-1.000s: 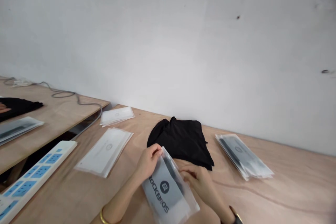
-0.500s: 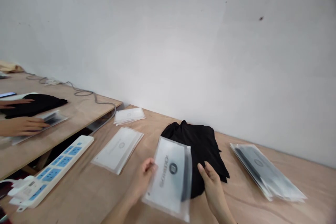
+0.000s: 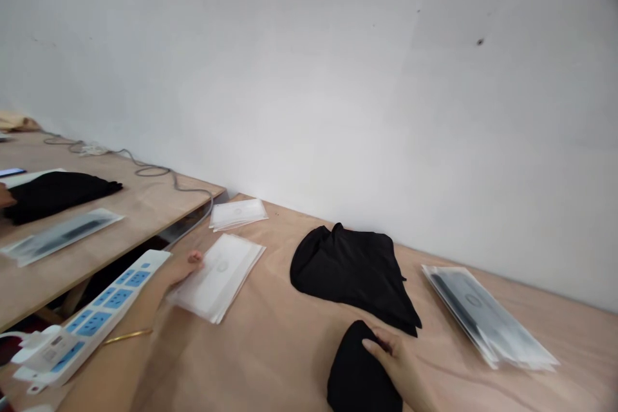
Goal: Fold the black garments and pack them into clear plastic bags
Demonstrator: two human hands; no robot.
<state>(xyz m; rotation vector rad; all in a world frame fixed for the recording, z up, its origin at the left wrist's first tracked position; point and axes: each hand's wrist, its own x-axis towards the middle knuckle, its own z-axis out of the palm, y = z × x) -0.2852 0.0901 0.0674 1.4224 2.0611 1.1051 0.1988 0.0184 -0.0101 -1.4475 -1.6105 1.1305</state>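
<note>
My left hand [image 3: 186, 267] is at the left edge of a stack of frosted plastic bags [image 3: 224, 267] printed with a round logo. Its fingers are curled at the top bag's edge, which looks blurred. In my right hand [image 3: 393, 357] is a folded black cloth [image 3: 362, 370], pinched at its upper right side with the thumb on top. A larger pile of black fabric [image 3: 355, 270] lies behind it, apart from the hand. To the right rests a stack of filled bags [image 3: 487, 315], dark cloth showing through the plastic.
Farther back are more frosted bags [image 3: 239, 212]. A white power strip [image 3: 103, 312] with blue sockets lies under my left forearm's side. On the neighbouring table are black fabric [image 3: 62, 193], a filled bag [image 3: 65, 235], a grey cable [image 3: 154, 170] and part of another person's hand [image 3: 6, 196].
My left hand has moved left to the bag stack, and the bag it held is no longer over the black cloth. My right hand now grips the folded cloth. The co-worker's hands have drawn back.
</note>
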